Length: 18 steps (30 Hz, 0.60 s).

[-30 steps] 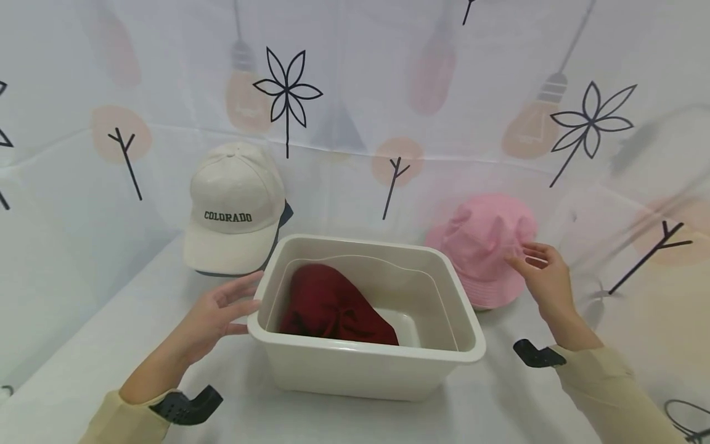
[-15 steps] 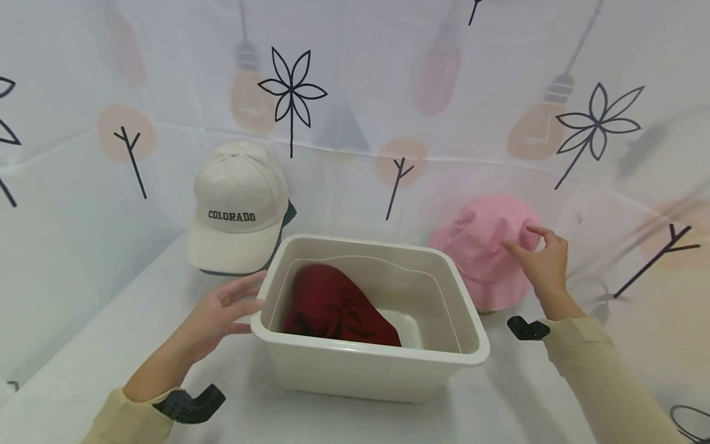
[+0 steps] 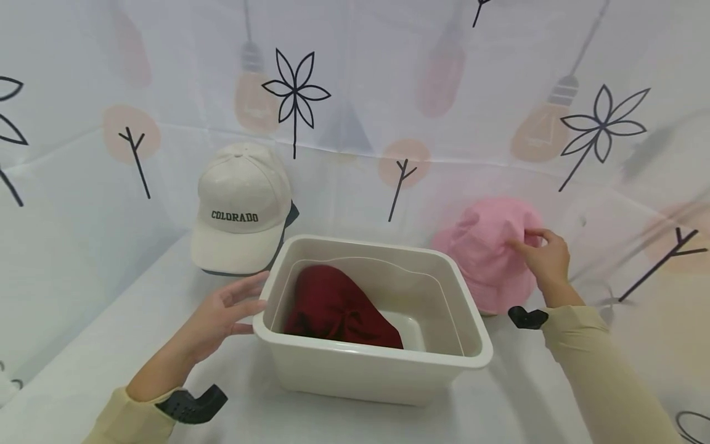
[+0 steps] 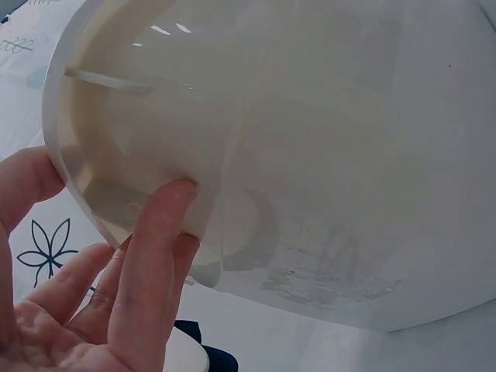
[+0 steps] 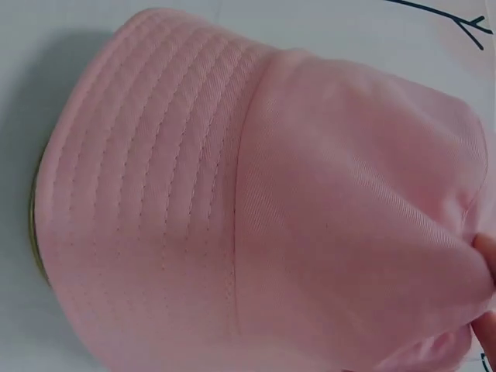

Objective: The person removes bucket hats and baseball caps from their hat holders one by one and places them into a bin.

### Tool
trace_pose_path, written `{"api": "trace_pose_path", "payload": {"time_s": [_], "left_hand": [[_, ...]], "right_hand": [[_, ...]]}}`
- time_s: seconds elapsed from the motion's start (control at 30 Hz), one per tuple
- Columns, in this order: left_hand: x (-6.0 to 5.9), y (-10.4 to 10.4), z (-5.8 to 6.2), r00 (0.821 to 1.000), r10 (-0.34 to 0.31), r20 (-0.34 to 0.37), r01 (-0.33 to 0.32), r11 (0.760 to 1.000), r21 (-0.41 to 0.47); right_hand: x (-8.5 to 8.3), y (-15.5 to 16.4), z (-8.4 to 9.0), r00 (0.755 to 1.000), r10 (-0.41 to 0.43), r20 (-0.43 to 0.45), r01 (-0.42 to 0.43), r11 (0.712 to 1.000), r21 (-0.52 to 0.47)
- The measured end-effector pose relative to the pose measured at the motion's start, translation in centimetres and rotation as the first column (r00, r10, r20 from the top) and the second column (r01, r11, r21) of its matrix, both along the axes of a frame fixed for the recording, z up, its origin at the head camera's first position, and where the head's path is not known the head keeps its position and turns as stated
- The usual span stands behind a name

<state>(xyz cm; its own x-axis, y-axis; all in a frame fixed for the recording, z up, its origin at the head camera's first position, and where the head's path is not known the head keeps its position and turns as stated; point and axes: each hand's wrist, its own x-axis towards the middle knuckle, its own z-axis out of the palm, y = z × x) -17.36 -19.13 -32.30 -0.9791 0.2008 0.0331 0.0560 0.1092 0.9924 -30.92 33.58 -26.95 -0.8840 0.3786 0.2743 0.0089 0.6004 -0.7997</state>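
A pink bucket hat (image 3: 482, 259) stands against the backdrop, right of a cream plastic tub (image 3: 360, 373). My right hand (image 3: 549, 262) pinches a fold of its crown between thumb and fingers; in the right wrist view the stitched brim and crown of the bucket hat (image 5: 333, 201) fill most of the picture. My left hand (image 3: 219, 320) touches the tub's left end with fairly straight fingers. In the left wrist view, the fingers (image 4: 147, 263) lie against the wall of the tub (image 4: 325, 155). Inside the tub, toward its left, rests a dark red cloth hat (image 3: 338, 308), partly hidden by the front wall.
A cream baseball cap (image 3: 244, 197) lettered COLORADO stands at the back left, with something dark blue (image 3: 291, 216) behind it. A printed cloth backdrop (image 3: 355, 92) rises behind everything. Black wrist mounts (image 3: 191, 407) sit on both sleeves. The table (image 3: 310, 422) is white.
My right hand has moved onto the pink bucket hat's crown and closed its thumb and fingers on the fabric. The left hand stays at the tub. The head view has shifted slightly.
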Motion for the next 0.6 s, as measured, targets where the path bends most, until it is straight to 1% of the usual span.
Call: {"api": "trace_pose_path", "payload": {"time_s": [0.1, 0.2, 0.3, 0.4, 0.6], "left_hand": [[0.0, 0.0, 0.0, 1.0, 0.0, 0.0, 0.0, 1.0, 0.002], [0.0, 0.0, 0.0, 1.0, -0.002, 0.0, 0.002, 1.0, 0.007], [0.0, 0.0, 0.0, 1.0, -0.005, -0.002, 0.005, 1.0, 0.011], [0.0, 0.0, 0.0, 1.0, -0.008, -0.004, 0.008, 1.0, 0.013], [0.0, 0.1, 0.1, 1.0, -0.006, 0.001, 0.006, 1.0, 0.017]], "right_hand": [[0.0, 0.1, 0.3, 0.998, -0.041, 0.045, 0.039, 0.998, 0.046], [-0.1, 0.3, 0.4, 0.993, -0.095, 0.071, 0.087, 0.991, 0.103], [-0.3, 0.8, 0.6, 0.988, -0.141, 0.068, 0.131, 0.982, 0.14], [-0.4, 1.2, 0.9, 0.984, -0.171, 0.053, 0.162, 0.977, 0.138], [-0.5, 1.4, 1.8, 0.979, -0.197, 0.047, 0.193, 0.978, 0.083]]}}
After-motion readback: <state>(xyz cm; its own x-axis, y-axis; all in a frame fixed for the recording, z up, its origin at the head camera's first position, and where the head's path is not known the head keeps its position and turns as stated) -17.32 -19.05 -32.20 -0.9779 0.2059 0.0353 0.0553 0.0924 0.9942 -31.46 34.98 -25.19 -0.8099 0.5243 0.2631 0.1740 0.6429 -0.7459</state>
